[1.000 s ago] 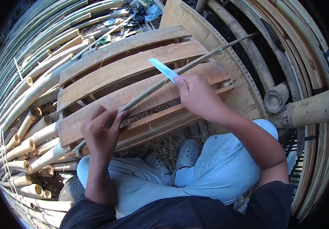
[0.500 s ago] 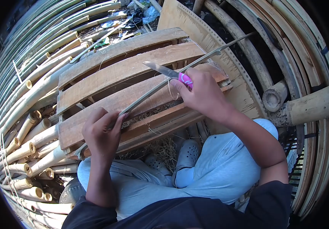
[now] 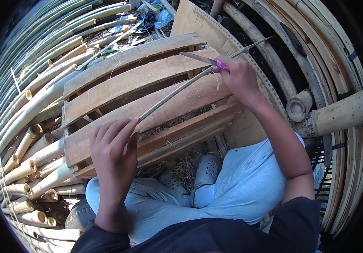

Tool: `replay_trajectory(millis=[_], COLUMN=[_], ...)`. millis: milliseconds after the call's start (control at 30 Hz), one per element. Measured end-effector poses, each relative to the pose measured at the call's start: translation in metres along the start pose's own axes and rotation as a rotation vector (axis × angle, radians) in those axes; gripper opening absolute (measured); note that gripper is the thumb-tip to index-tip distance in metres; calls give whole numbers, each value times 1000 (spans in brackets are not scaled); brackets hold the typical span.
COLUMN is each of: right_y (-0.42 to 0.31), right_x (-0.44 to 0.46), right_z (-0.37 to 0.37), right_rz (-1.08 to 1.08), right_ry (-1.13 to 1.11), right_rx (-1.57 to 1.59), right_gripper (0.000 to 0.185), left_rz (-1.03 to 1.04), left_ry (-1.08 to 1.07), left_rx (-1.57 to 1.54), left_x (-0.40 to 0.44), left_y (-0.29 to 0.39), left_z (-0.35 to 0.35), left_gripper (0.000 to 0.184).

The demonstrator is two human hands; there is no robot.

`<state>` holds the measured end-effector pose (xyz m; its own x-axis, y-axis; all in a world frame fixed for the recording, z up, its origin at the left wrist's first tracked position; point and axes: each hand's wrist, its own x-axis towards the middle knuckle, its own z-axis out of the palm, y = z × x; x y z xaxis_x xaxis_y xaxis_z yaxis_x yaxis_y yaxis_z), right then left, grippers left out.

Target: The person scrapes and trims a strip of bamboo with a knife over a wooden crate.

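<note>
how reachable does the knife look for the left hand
Probably not as things stand: the left hand holds the thin bamboo strip, and the right hand grips the pink-handled knife.

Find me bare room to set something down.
The crate slats between the thin strip and the bamboo poles are mostly bare; so is the plywood beyond. It's crowded among the poles and around the right hand and knife.

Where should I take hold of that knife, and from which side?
The pink handle of the knife looks best, coming from the person's right, where the right hand holds it: the pointed blade juts out leftward.
</note>
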<state>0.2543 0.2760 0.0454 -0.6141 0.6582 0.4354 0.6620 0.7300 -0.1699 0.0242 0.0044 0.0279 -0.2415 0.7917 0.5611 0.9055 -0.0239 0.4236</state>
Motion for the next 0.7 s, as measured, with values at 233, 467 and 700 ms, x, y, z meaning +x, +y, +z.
replay_trajectory(millis=[233,467,700], right_y=[16,14,48], right_x=[7,4,-4], right_z=[-17,-43,-33], right_rz=[-7,73,408], right_ry=[-33,-113,-159], right_rx=[-125,-91,160], right_gripper=[8,15,38], left_rz=[-146,-44,-15], left_ry=[-162,-226,-169], left_rx=[-35,-86,-64], left_x=[-6,-1,-3], left_y=[14,-6,-15], left_z=[-9,-6,-1], left_gripper=[40,45,43])
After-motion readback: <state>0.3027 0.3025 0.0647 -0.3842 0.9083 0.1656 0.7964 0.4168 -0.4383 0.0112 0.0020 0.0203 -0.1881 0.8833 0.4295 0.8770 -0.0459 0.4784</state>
